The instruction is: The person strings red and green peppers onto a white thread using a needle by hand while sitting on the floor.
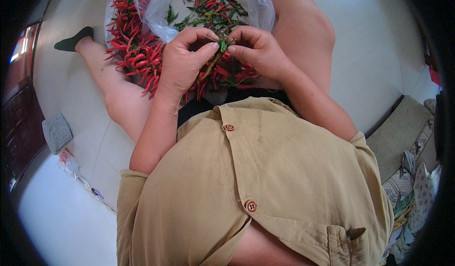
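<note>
My left hand (185,56) pinches a small bunch of green chili stems (223,45) between thumb and forefinger. A thin, pale line, either a needle or a thread, shows by that forefinger. From the other side, the thumb and forefinger of my right hand (263,51) close on the same stems. Below the fingertips hangs a brownish-green chili pepper (212,65). A thick garland of red chili peppers (138,60) curves from the upper left to my lap, partly hidden behind my left hand.
Between my legs, a clear plastic bag (156,21) holds loose red and green chilies (209,6) with leaves. On the tiled floor (366,52) at left are a grey block-like object (57,132) and a crumpled plastic bag (67,163). A woven mat (398,134) and cloths (423,195) lie at right.
</note>
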Available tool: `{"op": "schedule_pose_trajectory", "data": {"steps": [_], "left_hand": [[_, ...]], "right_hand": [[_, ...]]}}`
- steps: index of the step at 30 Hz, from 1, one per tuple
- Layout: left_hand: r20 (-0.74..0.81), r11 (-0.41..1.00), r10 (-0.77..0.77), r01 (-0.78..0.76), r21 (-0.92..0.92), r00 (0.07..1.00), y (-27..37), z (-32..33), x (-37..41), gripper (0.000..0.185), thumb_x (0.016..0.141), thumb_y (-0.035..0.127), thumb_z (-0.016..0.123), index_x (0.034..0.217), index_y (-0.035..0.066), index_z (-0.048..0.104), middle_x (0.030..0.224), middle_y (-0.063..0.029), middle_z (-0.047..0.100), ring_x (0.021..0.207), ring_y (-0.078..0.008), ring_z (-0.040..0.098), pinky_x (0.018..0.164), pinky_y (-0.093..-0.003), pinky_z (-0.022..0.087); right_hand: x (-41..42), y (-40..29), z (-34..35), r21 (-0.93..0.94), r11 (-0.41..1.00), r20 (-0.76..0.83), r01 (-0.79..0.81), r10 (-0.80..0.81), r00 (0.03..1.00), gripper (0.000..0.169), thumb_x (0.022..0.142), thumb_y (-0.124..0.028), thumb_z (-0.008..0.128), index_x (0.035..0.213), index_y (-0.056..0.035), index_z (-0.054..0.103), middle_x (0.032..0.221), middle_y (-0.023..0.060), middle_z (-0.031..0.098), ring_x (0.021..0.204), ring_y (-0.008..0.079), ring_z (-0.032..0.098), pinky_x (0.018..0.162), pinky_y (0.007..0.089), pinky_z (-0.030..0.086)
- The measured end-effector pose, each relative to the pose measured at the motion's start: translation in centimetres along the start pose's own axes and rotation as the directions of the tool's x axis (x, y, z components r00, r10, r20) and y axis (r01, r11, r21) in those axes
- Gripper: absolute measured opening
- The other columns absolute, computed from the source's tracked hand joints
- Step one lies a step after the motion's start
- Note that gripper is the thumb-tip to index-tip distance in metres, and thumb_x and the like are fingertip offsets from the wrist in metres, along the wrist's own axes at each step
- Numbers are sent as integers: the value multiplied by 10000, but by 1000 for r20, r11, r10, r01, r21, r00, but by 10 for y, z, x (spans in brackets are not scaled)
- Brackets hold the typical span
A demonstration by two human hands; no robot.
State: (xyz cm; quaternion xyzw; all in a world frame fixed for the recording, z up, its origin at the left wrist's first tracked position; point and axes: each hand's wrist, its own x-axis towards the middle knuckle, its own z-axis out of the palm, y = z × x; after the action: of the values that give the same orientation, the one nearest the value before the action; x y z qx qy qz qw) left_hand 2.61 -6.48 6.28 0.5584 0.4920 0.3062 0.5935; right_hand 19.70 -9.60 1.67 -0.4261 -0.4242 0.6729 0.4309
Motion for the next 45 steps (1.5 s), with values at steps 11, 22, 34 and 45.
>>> {"op": "schedule_pose_trajectory", "data": {"steps": [11,22,34,45], "left_hand": [[8,938,25,-27,346,1000,-26,-53,69,256,782,109,572,1035,74,585,946,-56,583,877,-150,550,769,-264,441],[112,242,263,-178,954,958,-89,-50,165,239,736,110,498,945,127,613,946,-88,574,839,-309,568,715,-401,469],[-1,589,187,-111,800,982,-70,-47,139,205,757,159,584,946,82,604,866,-82,607,760,-224,587,643,-324,462],[30,893,-256,248,-377,966,-16,-21,35,186,793,40,552,976,13,558,858,-56,609,720,-97,561,665,-201,449]], "right_hand": [[4,-7,-4,-46,999,-52,-11,9,999,106,780,-47,591,855,11,542,771,20,527,739,79,473,664,229,415],[12,-6,-11,170,983,-24,-67,72,997,98,784,-42,585,845,6,525,765,2,495,727,71,450,649,220,402],[15,1,-13,52,998,-136,18,-11,991,111,772,-62,594,836,6,536,729,1,519,701,59,451,621,227,407],[10,3,-6,-162,981,-133,108,-130,983,124,769,-62,583,851,21,540,726,37,540,695,89,467,631,249,419]]}}
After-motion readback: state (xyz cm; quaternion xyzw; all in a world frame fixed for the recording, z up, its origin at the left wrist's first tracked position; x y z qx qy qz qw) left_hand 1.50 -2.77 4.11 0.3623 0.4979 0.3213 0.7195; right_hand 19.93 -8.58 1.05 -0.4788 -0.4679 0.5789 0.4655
